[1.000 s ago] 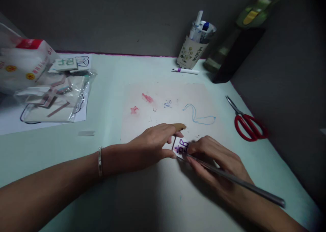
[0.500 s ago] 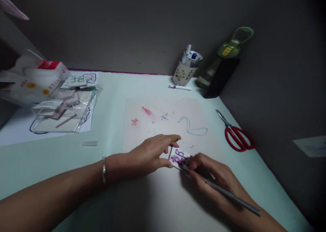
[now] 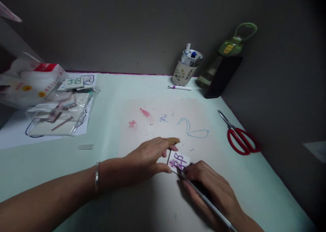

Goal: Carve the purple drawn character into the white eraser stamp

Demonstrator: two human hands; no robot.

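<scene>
Block: small white block (image 3: pixel 186 159), flat-faced and roughly square, lying on the pale sheet (image 3: pixel 158 104) between the two hands.
Marking: a purple character in bold strokes covers most of the face; a pinkish smudge tints its left part.
Edges: a thin dark line runs down the left side, another along the lower side; the right corner is white and unmarked.
Left hand (image 3: pixel 147 157): thumb and fingers pinch the block at its left side; something tan shows at the index finger.
Right hand (image 3: pixel 212 184): grasps a slim grey tool (image 3: pixel 209 204), its dark tip at the lower strokes, fingers close by the block's right side.
Sheet: red smudges, a blue outline and dark crumbs beyond the block.
Worktop (image 3: pixel 108 113): red-handled scissors (image 3: pixel 239 138) lie to the right, well apart from the block.
</scene>
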